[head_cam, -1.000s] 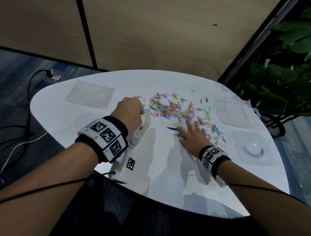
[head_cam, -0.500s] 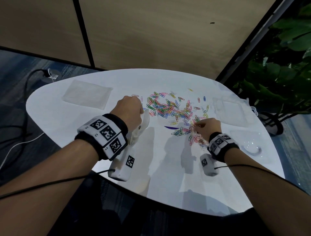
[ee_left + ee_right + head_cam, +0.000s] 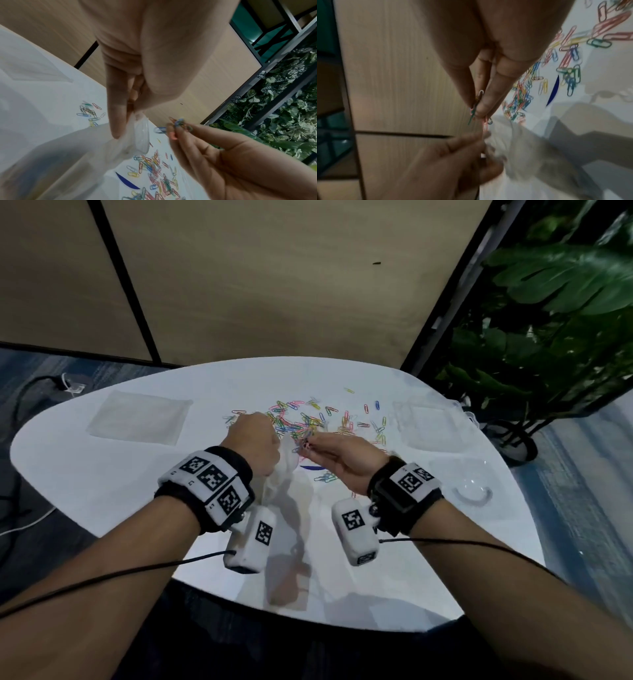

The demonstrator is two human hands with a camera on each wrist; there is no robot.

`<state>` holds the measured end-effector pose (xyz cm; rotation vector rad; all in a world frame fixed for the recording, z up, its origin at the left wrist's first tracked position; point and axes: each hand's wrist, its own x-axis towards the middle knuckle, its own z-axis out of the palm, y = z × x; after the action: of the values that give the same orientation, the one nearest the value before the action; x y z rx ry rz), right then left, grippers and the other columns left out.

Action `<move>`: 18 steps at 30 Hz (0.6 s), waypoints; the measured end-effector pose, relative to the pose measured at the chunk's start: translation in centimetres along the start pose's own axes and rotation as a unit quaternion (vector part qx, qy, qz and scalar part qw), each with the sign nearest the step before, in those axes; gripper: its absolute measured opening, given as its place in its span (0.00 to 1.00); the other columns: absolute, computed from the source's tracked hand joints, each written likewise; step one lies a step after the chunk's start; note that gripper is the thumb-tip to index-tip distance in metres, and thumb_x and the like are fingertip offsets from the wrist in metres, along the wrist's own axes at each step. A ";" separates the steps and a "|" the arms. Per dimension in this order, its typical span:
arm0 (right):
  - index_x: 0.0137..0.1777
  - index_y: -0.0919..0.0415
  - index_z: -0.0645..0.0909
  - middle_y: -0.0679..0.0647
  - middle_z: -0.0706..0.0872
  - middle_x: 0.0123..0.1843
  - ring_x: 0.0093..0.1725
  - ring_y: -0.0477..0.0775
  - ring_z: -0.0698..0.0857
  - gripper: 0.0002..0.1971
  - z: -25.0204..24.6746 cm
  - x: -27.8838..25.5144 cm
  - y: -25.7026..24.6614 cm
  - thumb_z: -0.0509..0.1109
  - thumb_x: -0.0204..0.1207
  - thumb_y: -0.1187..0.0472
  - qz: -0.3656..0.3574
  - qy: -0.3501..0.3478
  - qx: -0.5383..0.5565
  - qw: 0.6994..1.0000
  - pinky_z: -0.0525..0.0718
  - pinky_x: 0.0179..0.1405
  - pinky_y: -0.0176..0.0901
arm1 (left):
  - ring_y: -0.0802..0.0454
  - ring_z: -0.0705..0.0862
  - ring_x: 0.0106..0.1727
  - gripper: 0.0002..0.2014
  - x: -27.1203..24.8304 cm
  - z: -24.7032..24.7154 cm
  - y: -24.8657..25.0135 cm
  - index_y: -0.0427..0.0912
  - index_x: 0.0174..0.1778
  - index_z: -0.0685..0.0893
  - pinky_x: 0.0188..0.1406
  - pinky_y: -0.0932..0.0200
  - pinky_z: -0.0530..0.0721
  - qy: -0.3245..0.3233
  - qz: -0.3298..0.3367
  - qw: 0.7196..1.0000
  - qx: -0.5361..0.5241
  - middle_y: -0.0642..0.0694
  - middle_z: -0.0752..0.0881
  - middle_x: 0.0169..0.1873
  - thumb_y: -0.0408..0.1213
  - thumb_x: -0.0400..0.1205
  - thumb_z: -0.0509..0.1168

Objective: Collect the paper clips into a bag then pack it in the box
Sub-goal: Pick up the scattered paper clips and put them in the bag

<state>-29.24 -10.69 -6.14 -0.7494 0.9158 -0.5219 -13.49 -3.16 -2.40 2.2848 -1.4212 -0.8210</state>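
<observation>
Coloured paper clips [image 3: 308, 422] lie scattered over the middle of the white table [image 3: 102, 474]. My left hand [image 3: 255, 445] grips the top edge of a clear plastic bag [image 3: 282, 474], which hangs down to the table; the same bag [image 3: 137, 136] shows below my fingers in the left wrist view. Just right of the bag's mouth, my right hand [image 3: 310, 445] pinches a small bunch of paper clips [image 3: 475, 106] between thumb and fingertips. That bunch [image 3: 179, 123] is level with the bag's top edge. More loose clips [image 3: 154, 173] lie on the table under both hands.
A flat clear bag [image 3: 138, 417] lies at the table's far left. A clear plastic box [image 3: 424, 422] sits at the right, with a clear lid or tray [image 3: 469, 484] nearer me. A leafy plant [image 3: 548, 302] stands beyond the right edge. Cables [image 3: 20, 405] run on the floor at left.
My right hand went from lying flat on the clips to pinching a bunch, then lifted it leftward to the bag's mouth. The left hand kept hold of the bag.
</observation>
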 end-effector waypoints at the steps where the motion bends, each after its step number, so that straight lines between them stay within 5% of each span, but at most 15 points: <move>1: 0.50 0.74 0.83 0.63 0.88 0.45 0.48 0.56 0.89 0.04 0.5 -0.1 0.4 0.68 0.80 0.72 0.001 0.003 -0.017 1.000 0.90 0.48 0.36 | 0.39 0.93 0.42 0.11 0.1 0.2 0.3 0.33 0.42 0.92 0.48 0.45 0.93 0.004 0.004 1.000 -0.009 0.38 0.93 0.40 0.21 0.74 0.64; 4: 0.48 0.73 0.84 0.64 0.88 0.40 0.40 0.59 0.88 0.03 1.1 -0.1 1.4 0.70 0.78 0.74 -0.038 0.059 -0.118 0.990 0.91 0.46 0.39 | 0.41 0.93 0.41 0.10 0.4 1.0 1.4 0.33 0.46 0.91 0.48 0.45 0.93 0.001 0.007 0.999 -0.053 0.37 0.92 0.40 0.21 0.76 0.66; 7: 0.44 0.66 0.88 0.63 0.91 0.38 0.39 0.60 0.91 0.03 0.7 0.3 1.9 0.74 0.74 0.72 -0.102 0.111 -0.283 0.947 0.91 0.50 0.47 | 0.43 0.93 0.36 0.09 0.6 1.8 2.2 0.34 0.47 0.91 0.47 0.45 0.93 -0.003 0.008 0.997 -0.081 0.36 0.92 0.37 0.22 0.78 0.66; 10: 0.44 0.66 0.90 0.54 0.88 0.31 0.28 0.45 0.88 0.03 0.4 0.0 1.5 0.74 0.74 0.69 -0.157 0.144 -0.434 0.875 0.87 0.35 0.33 | 0.43 0.93 0.37 0.11 0.7 2.1 2.8 0.35 0.48 0.91 0.47 0.47 0.93 -0.008 0.015 0.997 -0.081 0.37 0.92 0.36 0.20 0.77 0.66; 14: 0.43 0.64 0.89 0.59 0.88 0.37 0.39 0.59 0.86 0.13 0.7 -0.4 1.0 0.62 0.77 0.71 -0.169 0.109 -0.603 0.772 0.81 0.40 0.41 | 0.42 0.92 0.45 0.14 0.7 2.5 3.7 0.38 0.49 0.92 0.54 0.48 0.91 -0.010 0.033 0.998 -0.043 0.39 0.92 0.38 0.21 0.75 0.66; 18: 0.53 0.62 0.90 0.58 0.92 0.48 0.46 0.56 0.90 0.14 -0.9 -1.0 -0.3 0.64 0.78 0.72 -0.186 0.099 -0.566 0.797 0.88 0.53 0.44 | 0.41 0.90 0.45 0.13 1.0 2.6 4.1 0.40 0.47 0.92 0.54 0.46 0.91 -0.007 0.044 0.999 -0.027 0.39 0.89 0.40 0.22 0.77 0.64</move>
<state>-30.55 -10.51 -5.70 -2.0333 1.2732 -0.3491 -17.62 -5.85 -2.45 2.1636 -1.4775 -0.8403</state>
